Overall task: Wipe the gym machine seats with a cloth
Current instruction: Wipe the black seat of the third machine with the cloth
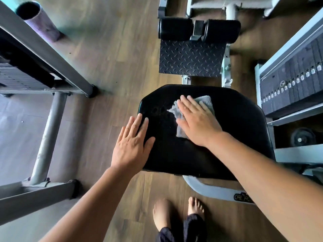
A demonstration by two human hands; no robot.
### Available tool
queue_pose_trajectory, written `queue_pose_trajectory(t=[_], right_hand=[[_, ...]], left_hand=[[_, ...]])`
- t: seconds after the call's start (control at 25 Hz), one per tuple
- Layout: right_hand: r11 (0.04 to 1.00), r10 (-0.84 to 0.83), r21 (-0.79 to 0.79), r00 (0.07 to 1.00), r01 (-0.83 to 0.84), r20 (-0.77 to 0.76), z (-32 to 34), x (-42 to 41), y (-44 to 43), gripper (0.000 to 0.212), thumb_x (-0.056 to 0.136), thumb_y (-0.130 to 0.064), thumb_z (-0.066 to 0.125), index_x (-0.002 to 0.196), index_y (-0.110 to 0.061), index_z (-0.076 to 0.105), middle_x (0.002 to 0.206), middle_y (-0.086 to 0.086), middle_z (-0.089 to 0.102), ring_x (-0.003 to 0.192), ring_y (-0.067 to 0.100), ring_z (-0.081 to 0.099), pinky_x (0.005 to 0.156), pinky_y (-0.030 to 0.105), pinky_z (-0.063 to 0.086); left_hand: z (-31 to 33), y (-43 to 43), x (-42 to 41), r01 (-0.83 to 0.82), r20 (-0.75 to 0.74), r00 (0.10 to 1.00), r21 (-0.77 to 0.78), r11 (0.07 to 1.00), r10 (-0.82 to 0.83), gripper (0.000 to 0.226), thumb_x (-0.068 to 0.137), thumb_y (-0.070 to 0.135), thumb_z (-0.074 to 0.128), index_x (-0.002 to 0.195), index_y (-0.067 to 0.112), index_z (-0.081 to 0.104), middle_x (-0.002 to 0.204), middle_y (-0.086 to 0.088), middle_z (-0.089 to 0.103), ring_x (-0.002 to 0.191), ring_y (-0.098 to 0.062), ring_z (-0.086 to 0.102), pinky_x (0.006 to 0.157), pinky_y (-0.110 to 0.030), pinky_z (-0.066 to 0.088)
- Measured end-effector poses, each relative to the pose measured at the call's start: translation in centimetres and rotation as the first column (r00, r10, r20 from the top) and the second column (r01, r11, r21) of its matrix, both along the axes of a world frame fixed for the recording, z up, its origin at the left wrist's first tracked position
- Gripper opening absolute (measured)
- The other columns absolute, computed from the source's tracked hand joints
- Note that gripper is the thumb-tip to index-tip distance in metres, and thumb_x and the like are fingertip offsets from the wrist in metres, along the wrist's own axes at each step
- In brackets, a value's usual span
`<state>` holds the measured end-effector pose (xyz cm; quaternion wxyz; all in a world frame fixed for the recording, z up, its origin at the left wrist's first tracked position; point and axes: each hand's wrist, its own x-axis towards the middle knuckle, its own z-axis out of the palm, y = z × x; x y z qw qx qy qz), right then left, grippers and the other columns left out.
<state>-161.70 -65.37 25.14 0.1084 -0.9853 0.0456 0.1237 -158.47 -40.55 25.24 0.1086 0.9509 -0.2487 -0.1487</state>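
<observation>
A black padded seat of a gym machine fills the middle of the view. A grey cloth lies on the seat's upper middle part. My right hand presses flat on the cloth, fingers stretched toward the upper left, and covers most of it. My left hand rests flat on the seat's left edge, fingers spread, holding nothing. Faint damp marks show on the seat to the left of the cloth.
Beyond the seat are a black checkered footplate and two black roller pads. A weight stack stands at the right. A grey steel frame stands on the left. My bare feet are on the wooden floor.
</observation>
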Motion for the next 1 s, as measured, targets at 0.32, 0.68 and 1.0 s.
queue_pose_trajectory(t=[0.32,0.68,1.0], right_hand=[[0.988,0.145,0.045,0.989,-0.145,0.022,-0.1,3.3,6.3,0.067,0.104,-0.050,0.024,0.161,-0.023,0.003,0.169,-0.003,-0.005,0.156,0.014,-0.008,0.127,0.044,0.001],[0.994,-0.105,-0.010,0.994,0.105,0.010,-1.1,11.6,3.5,0.062,0.103,-0.049,0.024,0.160,-0.027,0.016,0.170,-0.002,0.008,0.156,0.018,0.003,0.126,0.046,0.005],[0.968,0.249,0.010,0.968,-0.249,0.034,-1.0,7.7,3.1,0.061,0.103,-0.051,0.021,0.160,-0.032,0.013,0.169,-0.005,0.006,0.156,0.017,0.003,0.126,0.048,0.008]], left_hand=[[-0.6,2.4,-1.3,-0.063,-0.016,0.998,-0.066,0.996,0.063,0.067,0.103,0.060,0.024,0.163,0.032,0.011,0.170,0.010,0.005,0.157,-0.011,-0.007,0.128,-0.041,0.012],[-1.2,2.7,-2.1,-0.078,-0.044,0.996,-0.098,0.992,0.074,0.066,0.105,0.058,0.022,0.163,0.031,0.005,0.171,0.010,0.001,0.156,-0.009,-0.010,0.128,-0.040,0.011],[-1.4,3.0,-1.8,-0.068,-0.051,0.997,-0.127,0.990,0.062,0.067,0.105,0.056,0.024,0.163,0.029,0.007,0.171,0.009,0.003,0.157,-0.009,-0.009,0.128,-0.040,0.011]])
